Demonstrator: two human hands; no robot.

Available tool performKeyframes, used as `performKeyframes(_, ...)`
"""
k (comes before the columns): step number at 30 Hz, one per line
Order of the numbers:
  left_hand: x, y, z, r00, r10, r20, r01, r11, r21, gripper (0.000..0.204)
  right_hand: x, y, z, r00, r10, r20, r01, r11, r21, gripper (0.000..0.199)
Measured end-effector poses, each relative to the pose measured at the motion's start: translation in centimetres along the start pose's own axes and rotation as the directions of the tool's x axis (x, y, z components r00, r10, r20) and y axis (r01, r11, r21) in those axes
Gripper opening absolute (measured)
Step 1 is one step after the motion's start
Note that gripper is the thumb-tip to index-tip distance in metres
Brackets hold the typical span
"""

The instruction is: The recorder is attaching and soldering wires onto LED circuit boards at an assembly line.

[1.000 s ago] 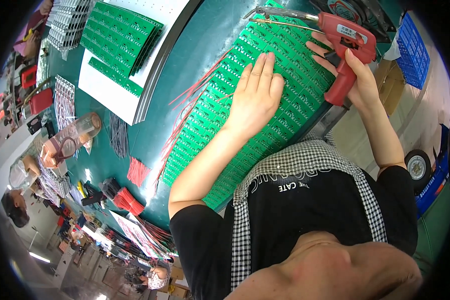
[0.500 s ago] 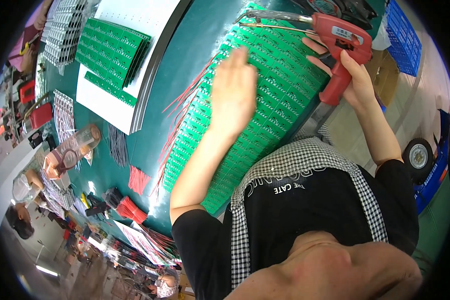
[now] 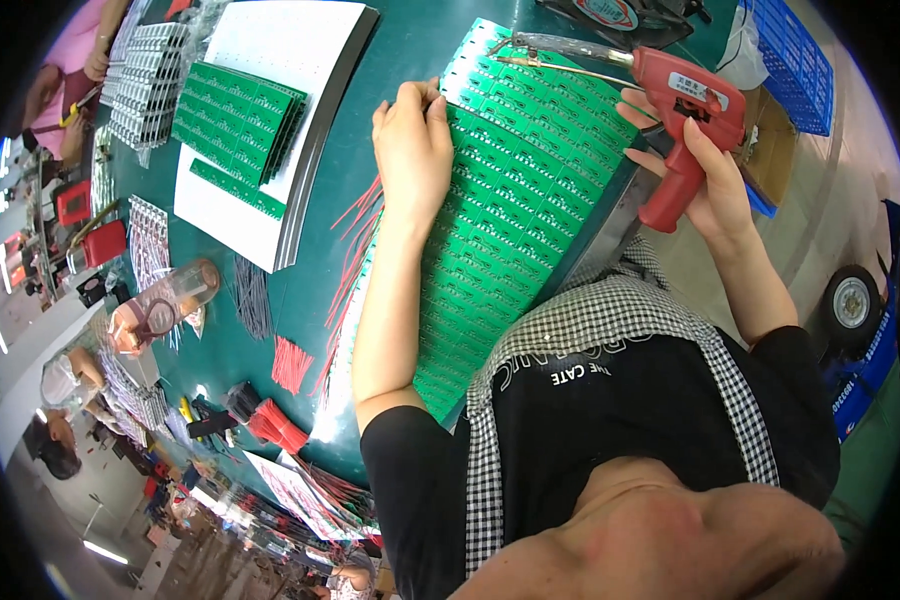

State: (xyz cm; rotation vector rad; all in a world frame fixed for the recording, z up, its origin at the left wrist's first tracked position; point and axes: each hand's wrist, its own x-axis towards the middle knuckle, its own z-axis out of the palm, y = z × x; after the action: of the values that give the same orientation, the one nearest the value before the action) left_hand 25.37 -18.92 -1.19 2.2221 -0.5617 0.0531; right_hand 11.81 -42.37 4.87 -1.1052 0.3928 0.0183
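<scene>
A large green panel [image 3: 510, 210] of small circuit boards is laid flat at the near edge of the teal table [image 3: 410, 50], just in front of the person. The left hand [image 3: 413, 150] is pressed palm down on the panel's left edge, fingers together and nearly straight, gripping nothing. Red wires [image 3: 355, 240] are seen fanning out from under that same edge onto the table.

A red soldering gun [image 3: 685, 125] is held in the right hand [image 3: 715, 185]: its grip is wrapped by the palm and lower fingers, while the index finger is stretched toward the trigger. The gun's metal tip is pointed left over the far corner of the panel; whether the tip touches the boards cannot be told.

One blue crate [image 3: 795, 60] is seen at the table's far right corner; its contents cannot be made out. One clear bottle [image 3: 160, 305] is lying on its side near the left edge, contents unclear.

Farther left on the table, one white sheet [image 3: 270, 130] is laid out, carrying a stack of green boards [image 3: 235, 115]. One tray of grey parts [image 3: 150, 85] is set beside it. Two bundles of red wire [image 3: 280, 395] lie near the left edge. A second person's hand [image 3: 95, 65] is visible at the far left corner.
</scene>
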Motion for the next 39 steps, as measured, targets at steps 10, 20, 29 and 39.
performKeyframes(10,0.5,0.2,-2.0,0.984,0.050,-0.170,-0.015,0.979,0.205,0.007,0.7,-0.9,0.6,0.994,-0.082,0.069,0.088,0.992,-0.095,0.039)
performKeyframes(20,0.3,0.2,-0.5,0.983,-0.179,-0.037,0.181,0.982,0.056,0.008,3.6,0.3,2.0,0.992,-0.005,0.129,0.068,0.871,-0.487,0.027)
performKeyframes(29,0.2,0.0,0.1,0.993,-0.098,-0.065,0.101,0.994,0.045,0.008,3.8,0.9,2.2,0.997,0.024,0.080,0.020,0.863,-0.505,0.026)
performKeyframes(39,0.3,0.1,-0.1,0.997,-0.075,-0.037,0.077,0.995,0.061,0.007,3.9,0.7,2.6,0.997,0.000,0.077,0.037,0.879,-0.475,0.025)
